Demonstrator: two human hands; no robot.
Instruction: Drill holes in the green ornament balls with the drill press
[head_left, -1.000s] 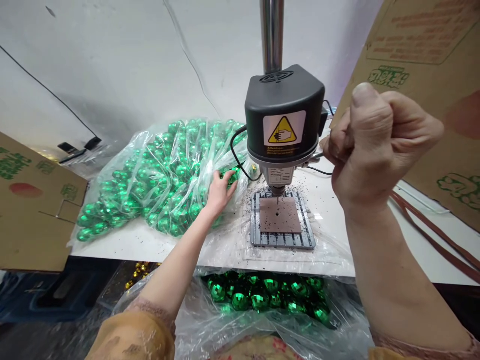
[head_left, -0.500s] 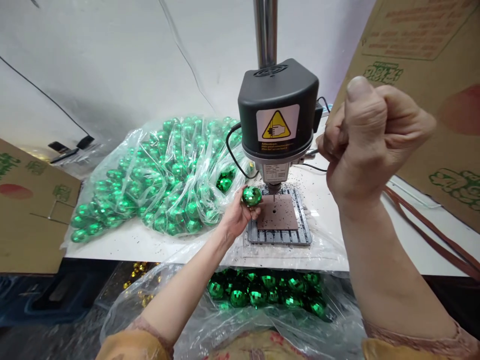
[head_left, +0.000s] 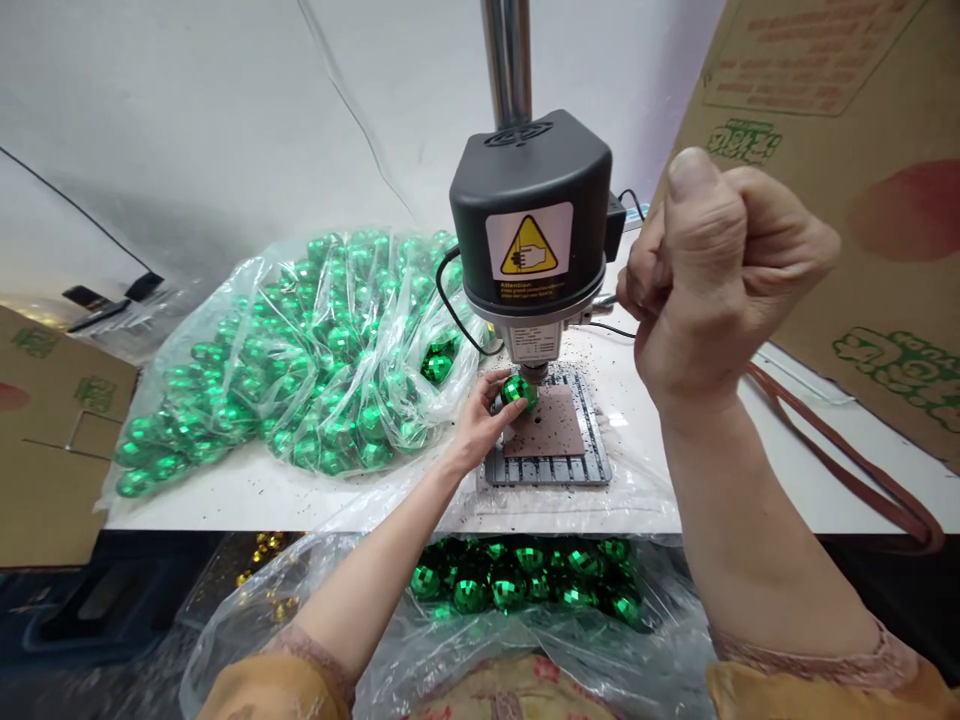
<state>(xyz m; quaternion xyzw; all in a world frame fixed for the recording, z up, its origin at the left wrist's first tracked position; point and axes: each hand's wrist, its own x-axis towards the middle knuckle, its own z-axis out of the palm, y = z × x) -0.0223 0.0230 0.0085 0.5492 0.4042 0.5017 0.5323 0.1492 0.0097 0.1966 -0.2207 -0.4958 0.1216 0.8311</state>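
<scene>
Between the thumb and fingers of my left hand (head_left: 484, 420) is a shiny green faceted ball (head_left: 519, 392), held right beside the chuck (head_left: 534, 374) of a small drill press (head_left: 531, 215). Below it lies a brown square board (head_left: 559, 425) with a dark hole, on the slotted metal base (head_left: 596, 440). My right hand (head_left: 724, 270) is raised at the machine's right side, its fist closed round the end of the feed lever (head_left: 606, 302); the fingers hide most of the lever. Whether the bit touches the ball cannot be made out.
A clear plastic bag (head_left: 300, 370) full of green balls covers the table's left part. More green balls (head_left: 510, 585) lie in plastic below the table edge. Cardboard boxes (head_left: 892, 250) stand on both sides. A brown strap (head_left: 840, 470) lies at right; dark shavings dot the table.
My left hand has brought the green ball rightward to under the chuck, and its grip has turned so the thumb lies across the front. My right fist stays on the lever. The view has shifted slightly.
</scene>
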